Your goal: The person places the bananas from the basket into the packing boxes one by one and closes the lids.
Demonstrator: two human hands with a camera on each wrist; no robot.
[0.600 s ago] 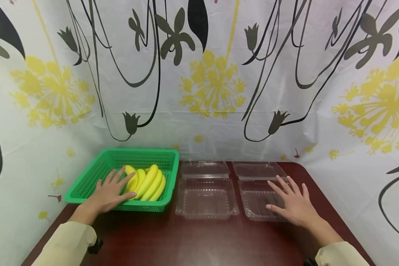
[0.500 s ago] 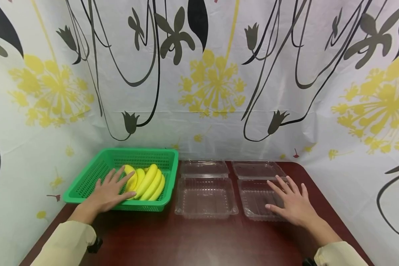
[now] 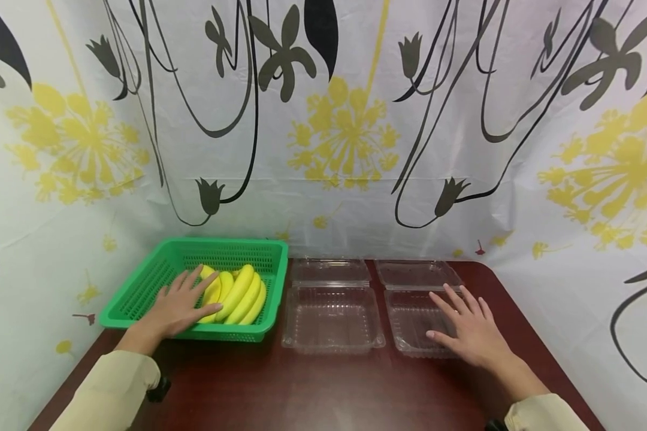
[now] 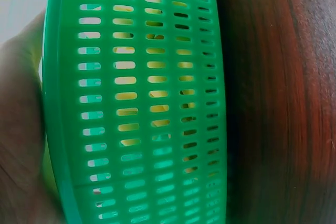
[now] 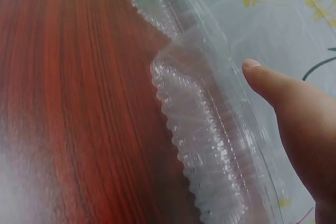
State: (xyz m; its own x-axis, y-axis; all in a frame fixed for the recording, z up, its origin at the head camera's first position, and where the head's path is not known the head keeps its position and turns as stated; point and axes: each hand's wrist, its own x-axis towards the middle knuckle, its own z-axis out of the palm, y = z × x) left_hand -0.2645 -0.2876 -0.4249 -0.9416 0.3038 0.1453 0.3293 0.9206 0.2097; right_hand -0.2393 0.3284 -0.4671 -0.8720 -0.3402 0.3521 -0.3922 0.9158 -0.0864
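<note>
Several yellow bananas (image 3: 239, 297) lie in the right part of a green plastic basket (image 3: 156, 258). My left hand (image 3: 177, 305) is over the basket's front, fingers spread, beside the leftmost banana; whether it touches the fruit I cannot tell. In the left wrist view, yellow shows through the slots of the basket wall (image 4: 68, 129). My right hand (image 3: 473, 332), also with fingers spread, hovers at the right clear plastic container (image 3: 410, 326) and hides part of it. Its thumb (image 5: 273, 85) stands apart from the container edge in the right wrist view. Neither hand holds anything.
A second clear container (image 3: 334, 320) with its lid (image 3: 331, 272) folded back stands between the basket and the right container. Another raised lid (image 3: 417, 275) lies behind the right one. A patterned curtain (image 3: 345, 209) borders the dark red table (image 3: 313, 389).
My left hand has shifted slightly up, closer to the bananas. My right hand has drifted a little to the left. Both stay spread, and the view has tilted slightly.
</note>
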